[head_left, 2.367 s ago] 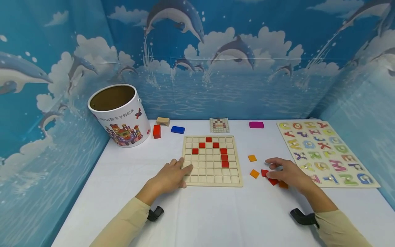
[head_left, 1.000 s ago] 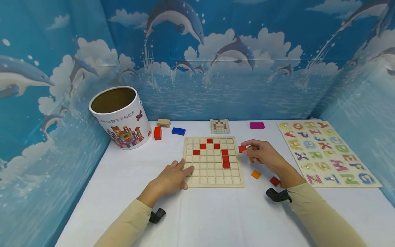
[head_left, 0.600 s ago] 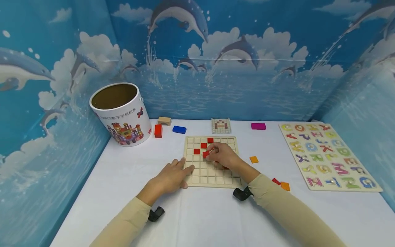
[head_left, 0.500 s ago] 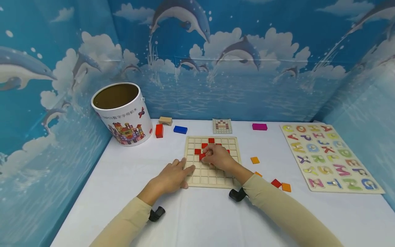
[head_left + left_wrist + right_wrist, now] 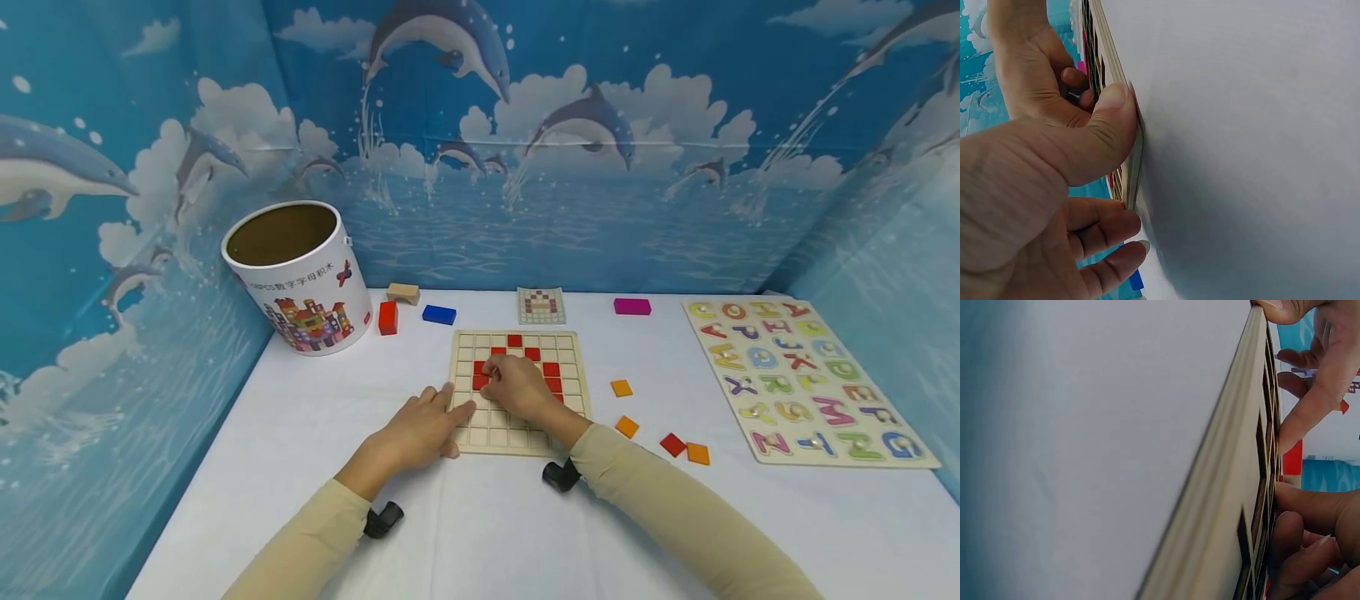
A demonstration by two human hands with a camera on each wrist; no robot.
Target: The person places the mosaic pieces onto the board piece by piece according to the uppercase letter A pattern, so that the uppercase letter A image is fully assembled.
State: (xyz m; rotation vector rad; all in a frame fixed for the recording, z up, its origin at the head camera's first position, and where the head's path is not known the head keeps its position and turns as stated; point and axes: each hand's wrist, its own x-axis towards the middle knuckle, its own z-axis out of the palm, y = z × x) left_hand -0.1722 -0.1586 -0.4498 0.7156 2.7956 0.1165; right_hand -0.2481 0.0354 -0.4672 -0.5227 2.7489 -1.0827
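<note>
Wooden grid board (image 5: 517,433) at centre of the white surface (image 5: 480,533); an arch of red tiles (image 5: 552,369) fills its far rows, most cells bare. Right hand (image 5: 517,387) presses one red tile (image 5: 480,382) into the left column, fingers curled on it; left hand (image 5: 416,429) steadies the near-left edge, fingers extended. Loose orange tiles (image 5: 627,427) and a red tile (image 5: 672,444) wait right of the board; judged well short of halfway.

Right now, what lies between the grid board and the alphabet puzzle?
In the head view, four loose tiles lie between the grid board and alphabet puzzle: three orange tiles and one red tile.
</note>
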